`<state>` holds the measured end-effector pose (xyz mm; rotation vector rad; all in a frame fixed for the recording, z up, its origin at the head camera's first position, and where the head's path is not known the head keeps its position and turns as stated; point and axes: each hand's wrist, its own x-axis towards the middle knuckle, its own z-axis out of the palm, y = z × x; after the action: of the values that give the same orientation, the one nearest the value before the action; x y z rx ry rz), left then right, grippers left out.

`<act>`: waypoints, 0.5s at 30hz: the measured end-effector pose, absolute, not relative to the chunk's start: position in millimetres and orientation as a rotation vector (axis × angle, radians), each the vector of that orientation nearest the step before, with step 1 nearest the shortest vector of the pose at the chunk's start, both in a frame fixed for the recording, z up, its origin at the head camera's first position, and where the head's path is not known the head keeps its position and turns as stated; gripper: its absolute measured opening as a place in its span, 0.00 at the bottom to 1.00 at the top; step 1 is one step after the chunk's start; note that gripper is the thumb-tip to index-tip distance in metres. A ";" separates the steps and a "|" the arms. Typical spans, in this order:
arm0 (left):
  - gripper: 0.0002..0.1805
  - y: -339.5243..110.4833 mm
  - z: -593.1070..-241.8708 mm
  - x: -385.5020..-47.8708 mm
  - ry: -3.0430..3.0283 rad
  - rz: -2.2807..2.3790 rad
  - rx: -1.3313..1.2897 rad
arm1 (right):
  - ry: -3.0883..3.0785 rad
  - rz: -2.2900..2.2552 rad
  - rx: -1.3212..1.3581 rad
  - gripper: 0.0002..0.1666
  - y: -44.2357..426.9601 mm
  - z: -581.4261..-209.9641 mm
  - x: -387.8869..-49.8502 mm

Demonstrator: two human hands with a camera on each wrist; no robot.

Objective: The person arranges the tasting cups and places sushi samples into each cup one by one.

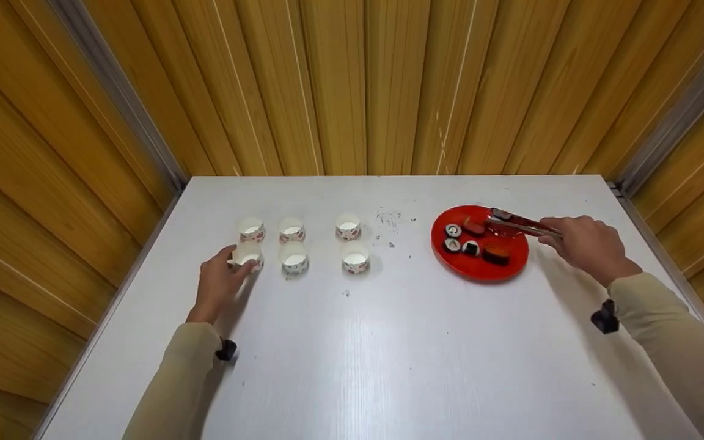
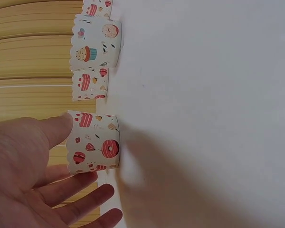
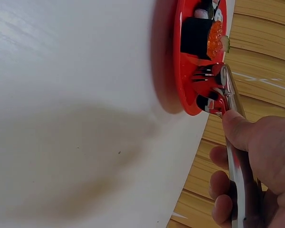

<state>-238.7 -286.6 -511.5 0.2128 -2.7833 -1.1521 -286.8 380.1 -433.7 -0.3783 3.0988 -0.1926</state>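
My left hand (image 1: pixel 214 284) pinches the rim of a white paper baking cup (image 2: pixel 92 142) printed with cakes and donuts, the front left one of the group, between thumb and fingers. The cup stands on the table. In my right hand (image 1: pixel 590 245) are metal tongs (image 1: pixel 529 228), their tips over the far right part of a red plate (image 1: pixel 471 273). Pieces of sushi lie on it, among them an orange-topped roe sushi (image 1: pixel 497 253), a shrimp-like piece (image 1: pixel 474 226) and small rolls (image 1: pixel 452 245). I cannot tell whether the tongs' tips grip a piece.
Other paper cups stand in two rows, including a back left cup (image 1: pixel 252 230), a middle cup (image 1: pixel 294 260) and a right front cup (image 1: pixel 355 260). Dark marks (image 1: pixel 390 219) spot the white table (image 1: pixel 352 366). Wood-patterned walls (image 1: pixel 382 85) close off the back and sides.
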 end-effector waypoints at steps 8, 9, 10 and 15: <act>0.35 -286.5 -510.7 -238.3 -2.786 -1.178 0.252 | 3.130 -0.187 -0.418 0.21 377.6 -417.2 -288.4; 0.35 -286.8 -510.9 -238.3 -2.784 -1.180 0.251 | 3.135 -0.186 -0.424 0.21 376.9 -415.3 -288.7; 0.35 -287.0 -511.1 -238.5 -2.782 -1.180 0.251 | 3.137 -0.184 -0.432 0.21 376.2 -413.1 -289.1; 0.35 -287.2 -509.5 -238.3 -2.783 -1.152 0.236 | 3.150 -0.174 -0.458 0.20 371.0 -403.9 -289.8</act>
<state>-238.3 -287.2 -509.5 0.2359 -2.7832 -1.1521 -289.8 371.0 -403.9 -0.4582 3.1502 -0.1739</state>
